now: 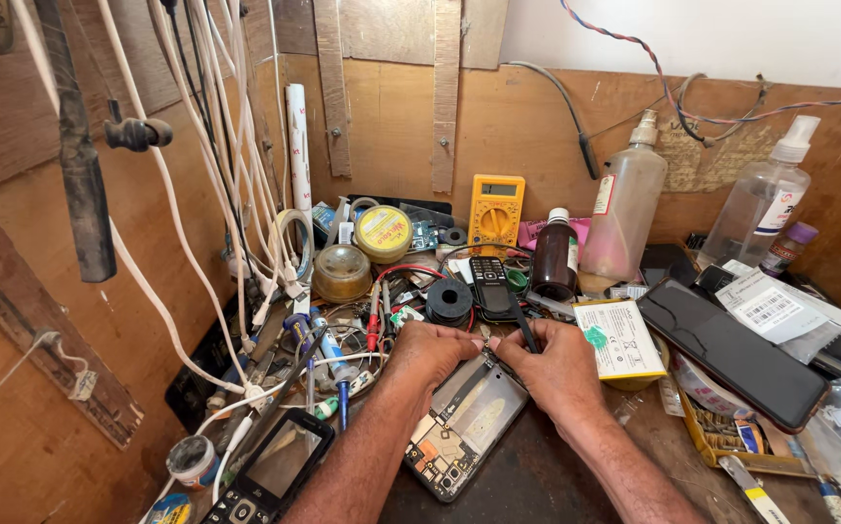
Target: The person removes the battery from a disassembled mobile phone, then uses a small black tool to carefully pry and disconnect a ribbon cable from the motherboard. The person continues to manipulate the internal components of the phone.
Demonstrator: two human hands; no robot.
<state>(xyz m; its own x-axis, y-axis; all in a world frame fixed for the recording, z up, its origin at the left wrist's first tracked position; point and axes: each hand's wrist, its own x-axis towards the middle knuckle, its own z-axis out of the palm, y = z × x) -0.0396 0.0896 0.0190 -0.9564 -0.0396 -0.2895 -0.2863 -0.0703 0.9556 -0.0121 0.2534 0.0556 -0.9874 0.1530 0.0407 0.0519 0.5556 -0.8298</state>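
Both hands' grip pinches opened phone [464, 427], circuitry bare

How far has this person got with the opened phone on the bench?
Done: the opened phone lies with its back off, circuit boards bare. In hand: the left hand steadies its top edge while the right hand works a thin dark tool there. Left: no cover is back on.

Opened phone [464, 422] shiny metal; wood bench [556, 480] matt (rough).
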